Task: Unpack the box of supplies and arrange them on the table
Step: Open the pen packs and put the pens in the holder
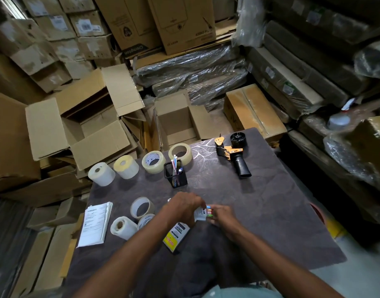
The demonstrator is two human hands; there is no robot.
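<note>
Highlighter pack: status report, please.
Both hands, left and right, hold highlighter pack over table. Totem box just beneath. Nothing blocking.

Storeroom, stacked cardboard cartons (some open), plastic-wrapped bundles

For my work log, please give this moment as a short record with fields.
left hand: grips pack of coloured markers
right hand: holds the pack's other end
far row: two label rolls, two tape rolls
pen holder: mesh, upright, pens inside
tape dispenser: far right, lying down
papers: left edge of table
</note>
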